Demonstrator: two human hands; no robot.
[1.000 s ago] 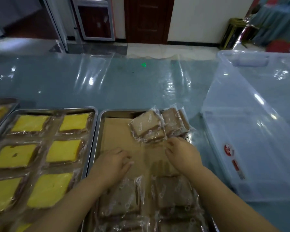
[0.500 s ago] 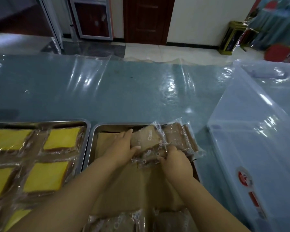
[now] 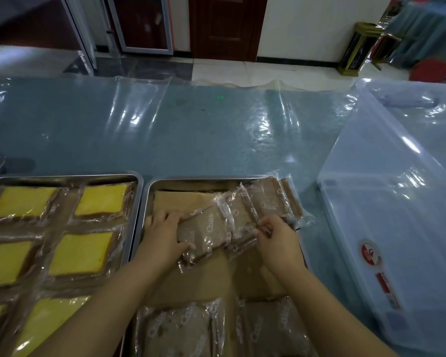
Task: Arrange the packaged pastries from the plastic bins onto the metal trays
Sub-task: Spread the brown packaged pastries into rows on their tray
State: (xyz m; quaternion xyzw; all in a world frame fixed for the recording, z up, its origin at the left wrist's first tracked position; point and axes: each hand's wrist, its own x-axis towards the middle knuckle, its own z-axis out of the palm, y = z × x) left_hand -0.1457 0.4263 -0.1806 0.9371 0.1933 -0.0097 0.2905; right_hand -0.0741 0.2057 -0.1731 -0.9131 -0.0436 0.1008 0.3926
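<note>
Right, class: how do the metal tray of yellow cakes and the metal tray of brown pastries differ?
The metal tray of yellow cakes is filled; the metal tray of brown pastries shows bare paper. No hand touches the cake tray; left hand and right hand grip packets on the pastry tray. Both are rimmed.

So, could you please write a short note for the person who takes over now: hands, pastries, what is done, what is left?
Left hand grips a brown pack; right hand pinches the pack beside it. Both lie askew at the far end of the right tray; a third pack sits at its far right corner.
Done: left tray filled with yellow cakes; two brown packs in the right tray's near row.
Left: straighten these three, fill the bare middle. Bin contents unclear.
</note>
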